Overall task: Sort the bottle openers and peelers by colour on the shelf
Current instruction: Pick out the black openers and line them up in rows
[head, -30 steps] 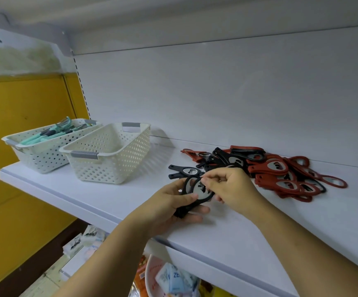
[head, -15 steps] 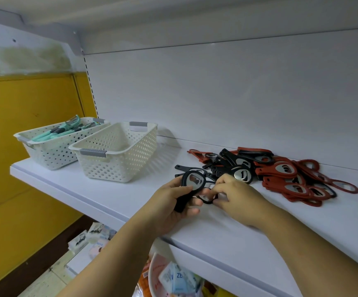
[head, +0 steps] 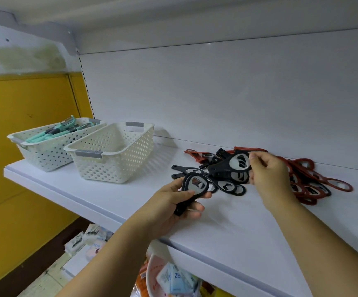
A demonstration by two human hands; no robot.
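My left hand (head: 174,205) grips a black bottle opener (head: 192,190) by its handle, just above the white shelf (head: 113,202). My right hand (head: 269,175) pinches the heads of two black openers (head: 230,168) and holds them raised over the pile. More black openers (head: 227,186) lie loose on the shelf between my hands. A heap of red openers (head: 315,185) lies behind and to the right of my right hand, partly hidden by it. Teal peelers (head: 55,132) fill the far left basket (head: 43,155).
A white perforated basket (head: 113,155) with grey handles stands next to the peeler basket, nothing visible inside. The shelf's back wall rises right behind the pile. Below the shelf edge are packets and a bowl (head: 173,277). A yellow wall stands on the left.
My right hand has moved from the shelf near my left hand to the pile behind and lifted two black openers. My left hand keeps its black opener. The camera has shifted.
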